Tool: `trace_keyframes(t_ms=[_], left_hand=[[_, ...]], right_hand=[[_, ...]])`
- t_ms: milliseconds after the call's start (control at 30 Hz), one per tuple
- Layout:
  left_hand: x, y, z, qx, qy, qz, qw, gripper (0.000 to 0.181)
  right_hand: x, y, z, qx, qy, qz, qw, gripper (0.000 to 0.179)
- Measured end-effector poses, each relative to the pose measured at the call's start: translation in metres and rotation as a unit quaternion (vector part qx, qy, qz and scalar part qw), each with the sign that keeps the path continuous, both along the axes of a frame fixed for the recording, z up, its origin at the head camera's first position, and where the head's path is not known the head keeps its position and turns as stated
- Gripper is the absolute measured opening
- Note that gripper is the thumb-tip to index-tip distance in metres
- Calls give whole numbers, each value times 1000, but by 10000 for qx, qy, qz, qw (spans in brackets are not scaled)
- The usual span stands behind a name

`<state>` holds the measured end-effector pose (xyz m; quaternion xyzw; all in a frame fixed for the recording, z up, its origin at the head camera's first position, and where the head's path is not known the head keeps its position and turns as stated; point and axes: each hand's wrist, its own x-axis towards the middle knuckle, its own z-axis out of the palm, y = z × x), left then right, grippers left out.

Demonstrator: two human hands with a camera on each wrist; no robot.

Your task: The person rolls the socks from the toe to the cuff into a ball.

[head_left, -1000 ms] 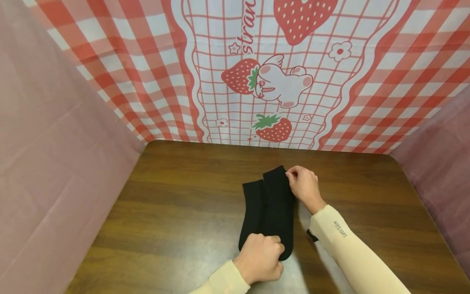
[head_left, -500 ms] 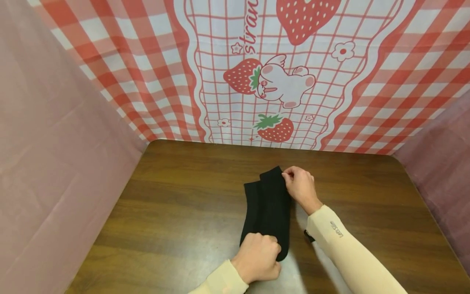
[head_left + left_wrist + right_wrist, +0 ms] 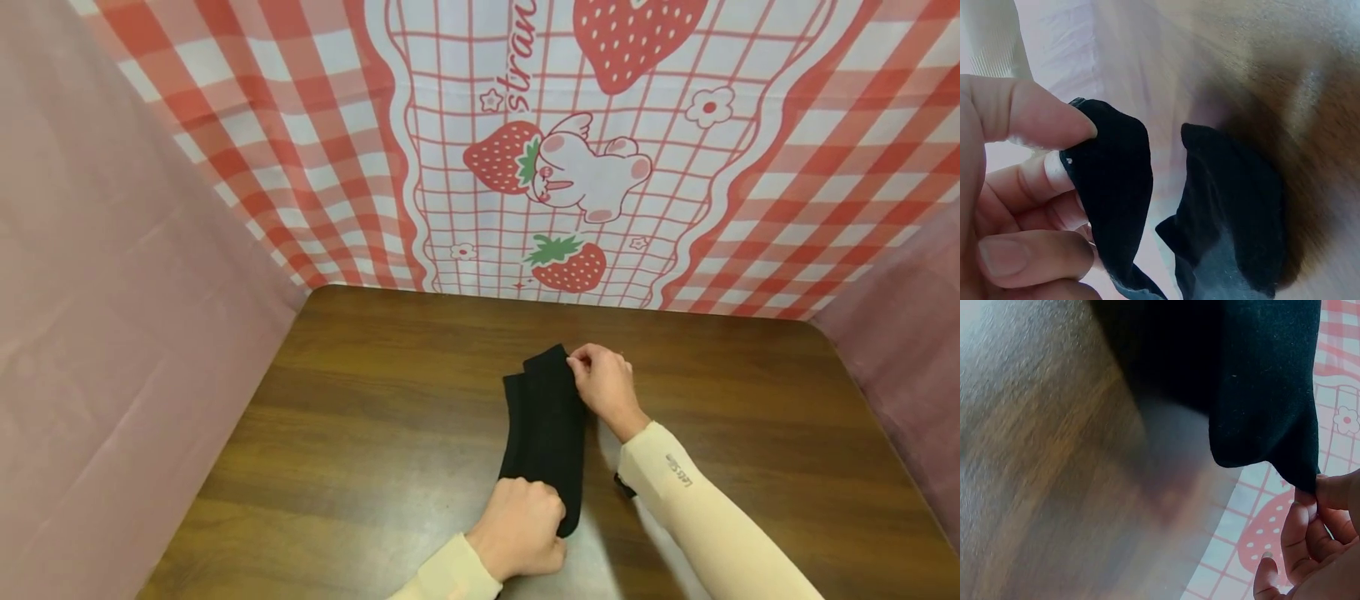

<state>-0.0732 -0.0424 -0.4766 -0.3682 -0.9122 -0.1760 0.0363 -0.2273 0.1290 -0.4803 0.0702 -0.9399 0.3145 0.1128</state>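
Two black socks lie one over the other in the head view. My hands hold the upper sock (image 3: pixel 553 429) at its two ends, raised off the wood. Its toe end is pinched between thumb and fingers of my left hand (image 3: pixel 520 527). The thumb and forefinger of my right hand (image 3: pixel 606 385) pinch a corner of its cuff, as the right wrist view also shows. Beneath, the lower sock (image 3: pixel 513 408) shows only a strip along the left side; its toe is hidden by my left hand. A gap separates the lower sock (image 3: pixel 1232 206) from the held one (image 3: pixel 1116 175) in the left wrist view.
The brown wooden table (image 3: pixel 360 433) carries the socks. A red checked strawberry-print cloth (image 3: pixel 450 150) hangs behind its far edge. Pink cloth (image 3: pixel 135 333) hangs at the left, and more pink cloth (image 3: pixel 907 350) at the right.
Both hands have shifted slightly left with the upper sock. It now covers more of the lower sock, whose visible strip has narrowed. Both grips look the same.
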Motion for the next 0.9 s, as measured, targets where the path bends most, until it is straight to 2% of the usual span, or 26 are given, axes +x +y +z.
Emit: trace_keyframes(t_ms=[500, 900], left_hand=[[3, -6, -1, -338, -104, 237, 9991, 43], [2, -9, -5, -374, -483, 271, 9978, 42]], right_hand=[[0, -13, -4, 60, -18, 148, 9999, 13], [0, -20, -7, 121, -117, 316, 9994, 13]])
